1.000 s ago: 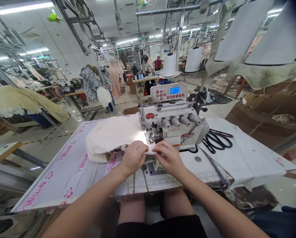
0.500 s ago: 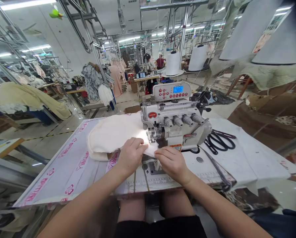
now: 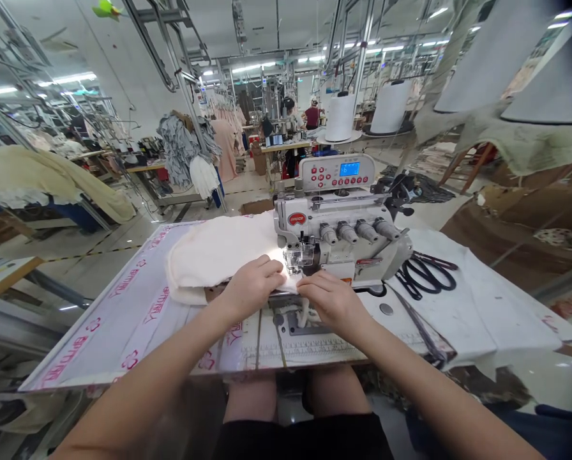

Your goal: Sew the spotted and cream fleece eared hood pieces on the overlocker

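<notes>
A cream-white cloth [image 3: 219,249] lies over the left part of the work surface, its right end under the lit needle area of a sewing machine [image 3: 338,230]. My left hand [image 3: 255,284] is closed on the cloth just left and in front of the presser foot. With its fingers pinched, my right hand [image 3: 331,300] holds the cloth's near right edge, in front of the machine. A small gap separates the two hands. The cloth under my fingertips is partly hidden.
Black-handled scissors [image 3: 427,275] lie right of the machine on white fabric [image 3: 482,300]. White thread cones [image 3: 339,118] stand behind it. Patterned sheeting [image 3: 108,319] covers the table's left side. Further back are heaped garments [image 3: 183,153] and a person in dark red [image 3: 312,115].
Both hands and the cloth's front edge have moved slightly toward the needle area. The cloth's left part has shifted a little up and left. The camera view has tilted slightly.
</notes>
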{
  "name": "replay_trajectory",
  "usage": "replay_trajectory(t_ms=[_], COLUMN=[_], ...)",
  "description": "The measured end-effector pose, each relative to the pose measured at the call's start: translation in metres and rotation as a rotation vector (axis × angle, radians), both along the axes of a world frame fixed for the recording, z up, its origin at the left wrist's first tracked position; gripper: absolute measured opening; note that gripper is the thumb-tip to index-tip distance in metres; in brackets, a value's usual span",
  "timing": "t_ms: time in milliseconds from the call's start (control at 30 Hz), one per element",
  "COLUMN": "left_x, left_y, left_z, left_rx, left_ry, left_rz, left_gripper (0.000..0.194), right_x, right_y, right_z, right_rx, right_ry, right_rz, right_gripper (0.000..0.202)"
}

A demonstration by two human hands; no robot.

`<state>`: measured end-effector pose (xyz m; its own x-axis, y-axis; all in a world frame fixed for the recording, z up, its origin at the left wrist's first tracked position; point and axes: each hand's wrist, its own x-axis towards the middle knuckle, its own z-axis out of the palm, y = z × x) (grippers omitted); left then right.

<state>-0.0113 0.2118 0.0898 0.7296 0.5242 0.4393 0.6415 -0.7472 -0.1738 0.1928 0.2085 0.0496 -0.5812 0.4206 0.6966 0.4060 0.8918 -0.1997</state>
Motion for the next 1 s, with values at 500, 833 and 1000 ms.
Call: replay_trajectory(t_ms=[500, 833, 1000], left_x=[-0.006, 0.001, 0.004], left_y=[-0.003, -0.009, -0.009], left_z=[0.008, 0.004, 0.005], left_rx=[-0.263, -0.152, -0.212], left_ry=[-0.105, -0.086, -0.104], left_rz=[-0.07, -0.028, -0.029], left_gripper=[0.019, 0.02, 0.02], right_x=[-0.005, -0.007, -0.008], right_y=[-0.008, -0.006, -0.006], right_z=[0.007, 0.008, 0.009], right_rx=[-0.344, -0.425, -0.359], right_ry=[0.163, 0.217, 0.198], right_rz=[-0.084, -0.094, -0.097], right_gripper=[0.01, 0.008, 0.009])
